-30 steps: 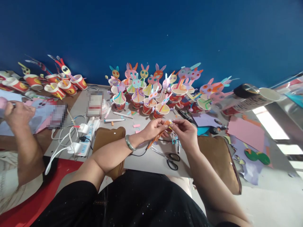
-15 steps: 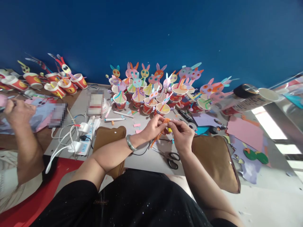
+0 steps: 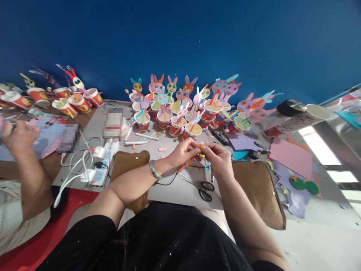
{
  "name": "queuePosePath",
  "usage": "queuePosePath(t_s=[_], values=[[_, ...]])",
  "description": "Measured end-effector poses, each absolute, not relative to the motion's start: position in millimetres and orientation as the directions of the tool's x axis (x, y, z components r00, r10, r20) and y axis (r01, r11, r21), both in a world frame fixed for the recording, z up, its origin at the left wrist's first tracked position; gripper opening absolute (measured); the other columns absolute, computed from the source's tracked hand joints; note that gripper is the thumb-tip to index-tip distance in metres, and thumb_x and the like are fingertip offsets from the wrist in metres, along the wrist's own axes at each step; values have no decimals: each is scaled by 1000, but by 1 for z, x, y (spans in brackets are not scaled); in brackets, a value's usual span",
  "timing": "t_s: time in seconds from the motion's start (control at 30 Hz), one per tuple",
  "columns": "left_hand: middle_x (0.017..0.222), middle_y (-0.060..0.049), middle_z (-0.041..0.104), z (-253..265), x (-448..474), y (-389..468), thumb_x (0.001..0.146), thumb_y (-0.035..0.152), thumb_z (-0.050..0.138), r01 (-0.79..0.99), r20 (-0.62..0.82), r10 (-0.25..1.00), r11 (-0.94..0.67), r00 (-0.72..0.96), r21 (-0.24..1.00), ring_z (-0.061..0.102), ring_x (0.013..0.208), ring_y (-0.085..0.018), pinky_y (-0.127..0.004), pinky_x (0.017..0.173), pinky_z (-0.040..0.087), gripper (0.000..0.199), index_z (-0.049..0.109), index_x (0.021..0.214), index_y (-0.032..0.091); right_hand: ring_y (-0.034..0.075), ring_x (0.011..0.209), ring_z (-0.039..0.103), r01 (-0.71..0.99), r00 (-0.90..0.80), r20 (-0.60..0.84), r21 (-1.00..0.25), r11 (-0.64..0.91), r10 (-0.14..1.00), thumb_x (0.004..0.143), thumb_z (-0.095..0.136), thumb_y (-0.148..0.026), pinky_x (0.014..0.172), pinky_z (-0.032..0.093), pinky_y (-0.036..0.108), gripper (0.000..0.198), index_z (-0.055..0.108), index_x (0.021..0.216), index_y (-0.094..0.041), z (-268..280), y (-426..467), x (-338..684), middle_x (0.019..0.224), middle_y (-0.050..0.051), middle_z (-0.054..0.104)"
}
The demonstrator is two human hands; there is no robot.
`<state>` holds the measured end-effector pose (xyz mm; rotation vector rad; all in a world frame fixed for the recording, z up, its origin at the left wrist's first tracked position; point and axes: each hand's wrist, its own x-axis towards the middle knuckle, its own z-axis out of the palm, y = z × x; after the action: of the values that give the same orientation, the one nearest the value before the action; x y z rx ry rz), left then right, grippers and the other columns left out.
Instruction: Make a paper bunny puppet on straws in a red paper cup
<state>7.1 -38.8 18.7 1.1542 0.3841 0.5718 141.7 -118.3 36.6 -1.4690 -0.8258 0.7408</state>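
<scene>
1. Past the grey table's (image 3: 169, 192) left edge I've got a co-worker's hand (image 3: 21, 136), fingers curled. Red cups (image 3: 96, 99) sit by the far left corner, yellow logos too small to read.
2. Left hand (image 3: 184, 153), over mid-table: thumb and fingers pinching the orange strip (image 3: 182, 168), loose end hanging toward the near edge.
3. Strip's upper end is between both hands. Looks like a folding or shaping step to me, so I'd say it calls for a steady left hold and small right fingertip tweaks. Scissors (image 3: 199, 185) lie closer to the near edge.
4. Right hand (image 3: 220, 160): thumb and forefinger pinching that upper end.
5. Tall white cup (image 3: 304, 119), far right corner: dark lettering, can't read it.
</scene>
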Motion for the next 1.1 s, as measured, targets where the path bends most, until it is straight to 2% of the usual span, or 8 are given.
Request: queuePosePath(t_s=[0.2,0.53,0.73,0.83,0.97,1.1], values=[[77,-4,71,14,8,-33,67,62,85,-163,-42,567,306,823,938,70,67,-14,-27,67,55,60,57,86,13,9,48,47,39,518,37,-999,19,854,68,87,-51,47,40,24,35,71,71,-20,44,-117,147,55,-3,60],[81,-9,75,20,4,-29,61,55,91,-111,-125,491,424,862,899,72,68,-15,-30,71,58,57,63,82,10,7,46,39,-7,469,-22,-1000,-22,883,70,87,-54,44,28,23,39,71,71,-19,38,-118,157,52,-4,54],[81,-8,76,19,2,-31,62,52,91,-106,-136,442,480,886,871,73,69,-17,-31,71,58,54,65,82,10,8,48,41,-84,378,-71,-996,-42,923,69,85,-60,45,29,24,41,75,73,-20,41,-118,154,54,-3,54],[81,-8,76,20,1,-32,62,50,92,-96,-147,412,513,899,853,74,71,-18,-31,71,58,52,66,83,10,9,51,44,-45,359,-42,-999,-28,932,71,84,-60,47,32,24,40,77,77,-21,40,-120,156,59,-2,58],[83,-7,76,21,0,-33,65,49,91,-90,-165,401,546,901,833,74,70,-17,-30,70,58,50,67,86,10,10,54,46,3,328,-48,-999,-52,944,77,77,-65,49,36,25,46,75,72,-20,40,-122,160,62,0,58],[79,-7,75,24,1,-34,61,48,93,-78,-187,392,568,901,819,73,68,-17,-31,71,59,51,68,83,10,11,55,48,15,327,-71,-997,-80,942,74,79,-66,49,39,26,47,78,83,-20,40,-120,159,67,1,63]])
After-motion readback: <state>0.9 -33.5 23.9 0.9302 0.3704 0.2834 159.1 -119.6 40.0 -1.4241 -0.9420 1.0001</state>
